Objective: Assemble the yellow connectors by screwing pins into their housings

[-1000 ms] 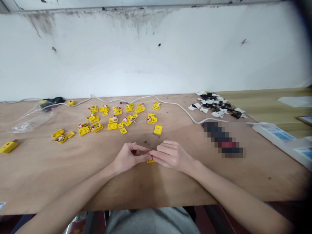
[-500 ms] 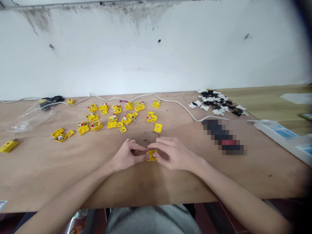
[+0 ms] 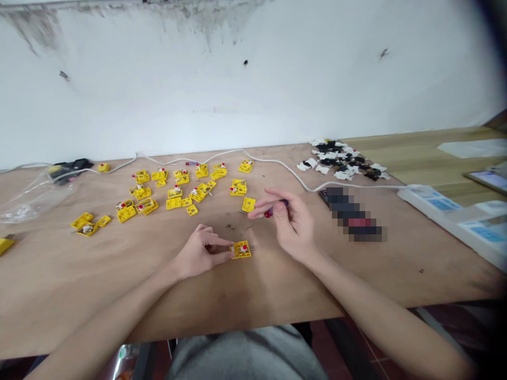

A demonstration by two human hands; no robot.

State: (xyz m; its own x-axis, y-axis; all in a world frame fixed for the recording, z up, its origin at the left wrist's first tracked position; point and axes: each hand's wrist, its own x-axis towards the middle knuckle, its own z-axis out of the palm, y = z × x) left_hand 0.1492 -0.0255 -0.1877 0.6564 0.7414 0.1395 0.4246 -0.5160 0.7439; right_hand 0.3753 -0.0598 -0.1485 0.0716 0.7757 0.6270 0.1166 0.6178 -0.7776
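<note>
My left hand (image 3: 204, 250) pinches the left end of a small open yellow housing (image 3: 242, 250), which lies on the brown table with a red-and-white part inside. To the right and a little above it, my right hand (image 3: 291, 221) is closed around a dark red and purple screwdriver handle (image 3: 270, 211). A yellow cover (image 3: 249, 205) lies just beyond my right fingertips. Small dark bits (image 3: 229, 227) are scattered between the cover and the housing.
Several opened yellow housings (image 3: 173, 203) spread over the left and middle. A pile of black and white pieces (image 3: 336, 158) sits back right. A white cable (image 3: 277, 163) crosses to a power strip (image 3: 447, 211). A blurred dark object (image 3: 352, 214) lies nearer.
My right hand has left the yellow housing, moved up and right, and now holds the screwdriver. The red-and-white part in the housing has come into sight. The whole view has shifted slightly.
</note>
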